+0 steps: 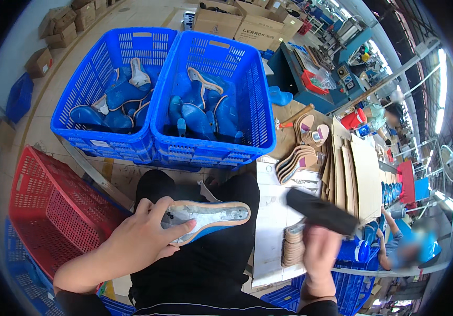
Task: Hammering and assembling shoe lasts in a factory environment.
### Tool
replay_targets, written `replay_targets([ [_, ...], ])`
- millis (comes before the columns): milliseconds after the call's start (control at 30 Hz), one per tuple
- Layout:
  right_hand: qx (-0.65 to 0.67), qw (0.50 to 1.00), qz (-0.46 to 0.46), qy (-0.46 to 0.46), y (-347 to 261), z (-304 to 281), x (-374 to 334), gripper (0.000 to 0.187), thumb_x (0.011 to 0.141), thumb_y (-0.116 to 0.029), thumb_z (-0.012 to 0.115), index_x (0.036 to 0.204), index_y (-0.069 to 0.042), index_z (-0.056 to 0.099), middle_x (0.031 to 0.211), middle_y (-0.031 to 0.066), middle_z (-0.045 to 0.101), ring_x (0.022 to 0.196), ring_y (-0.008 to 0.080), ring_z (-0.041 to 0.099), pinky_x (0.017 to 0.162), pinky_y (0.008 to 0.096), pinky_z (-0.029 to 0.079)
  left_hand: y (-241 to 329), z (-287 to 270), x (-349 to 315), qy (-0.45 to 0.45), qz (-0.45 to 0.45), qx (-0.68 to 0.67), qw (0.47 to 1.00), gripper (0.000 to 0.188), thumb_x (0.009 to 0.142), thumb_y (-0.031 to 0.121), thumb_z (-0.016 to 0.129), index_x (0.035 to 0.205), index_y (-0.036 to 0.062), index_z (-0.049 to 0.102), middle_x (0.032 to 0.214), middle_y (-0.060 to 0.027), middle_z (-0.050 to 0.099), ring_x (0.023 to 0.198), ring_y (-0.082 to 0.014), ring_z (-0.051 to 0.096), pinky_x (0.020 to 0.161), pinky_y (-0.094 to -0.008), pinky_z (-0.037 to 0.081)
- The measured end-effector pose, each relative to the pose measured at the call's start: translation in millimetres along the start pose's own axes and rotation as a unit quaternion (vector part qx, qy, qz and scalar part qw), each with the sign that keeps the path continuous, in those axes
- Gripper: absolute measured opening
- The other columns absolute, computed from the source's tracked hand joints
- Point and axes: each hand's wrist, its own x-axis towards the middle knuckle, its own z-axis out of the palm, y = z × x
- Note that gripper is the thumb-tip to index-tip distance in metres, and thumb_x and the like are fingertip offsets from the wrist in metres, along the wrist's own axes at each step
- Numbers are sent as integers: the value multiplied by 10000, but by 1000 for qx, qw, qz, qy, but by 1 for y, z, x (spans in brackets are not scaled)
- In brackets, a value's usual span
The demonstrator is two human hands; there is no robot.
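My left hand [141,231] grips a blue shoe last [213,230] above my lap, thumb across its upturned bottom. An insole [205,213] with a pale rim and a grey, smeared middle lies along that face, its narrow end pointing right. To the right, my right hand [321,252] is closed round a hammer [322,210], its dark head raised above the work table and blurred by motion. The hammer is apart from the last. Most of its handle is hidden by my fingers.
Two blue crates [213,45] of blue lasts stand ahead, with a red basket [61,210] at left. Stacked insoles [296,163] and upright cardboard sheets [363,174] occupy the right-hand table [271,231]. Beyond it, another person [410,247] sits near a blue container [354,250].
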Motion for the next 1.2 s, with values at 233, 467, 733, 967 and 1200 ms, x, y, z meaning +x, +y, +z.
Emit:
replay_targets([
  [233, 106, 994, -4, 10, 4, 19, -15, 436, 1099, -371, 616, 1100, 51, 725, 1026, 183, 758, 945, 379, 750, 745, 486, 567, -1, -1, 1, 9, 6, 0, 1000, 584, 878, 227, 854, 1436, 263, 685, 1415, -221, 469, 1137, -427, 553, 866, -462, 629],
  [467, 12, 983, -66, -171, 1, 15, 8, 217, 1050, -148, 641, 1119, 43, 717, 864, 257, 707, 752, 485, 685, 709, 528, 559, 4, 0, 6, -28, -39, -3, 999, 636, 857, 228, 888, 1448, 343, 685, 1489, -211, 460, 1235, -431, 547, 933, -476, 619],
  [733, 237, 920, 113, 292, -30, -2, 13, 909, 962, -857, 503, 1408, -66, 524, 728, 10, 523, 431, 52, 354, 389, 222, 215, -7, -6, 7, -18, -32, -24, 999, 588, 887, 222, 861, 1444, 314, 696, 1500, -197, 471, 1210, -407, 554, 941, -460, 619],
  [967, 268, 950, 91, 129, -8, 6, 0, 650, 1086, -697, 471, 1029, -54, 546, 627, 2, 454, 449, 61, 342, 445, 244, 210, -3, -4, 6, -20, -49, -30, 998, 606, 864, 207, 881, 1431, 329, 705, 1520, -177, 461, 1219, -394, 549, 937, -462, 628],
  [1200, 430, 894, 118, 46, 29, 52, -10, 493, 1043, -254, 758, 1405, 3, 544, 1075, 104, 692, 802, 122, 613, 685, 232, 464, -2, 9, 4, 18, -51, -15, 998, 655, 828, 214, 915, 1429, 371, 708, 1523, -162, 463, 1267, -400, 560, 963, -484, 628],
])
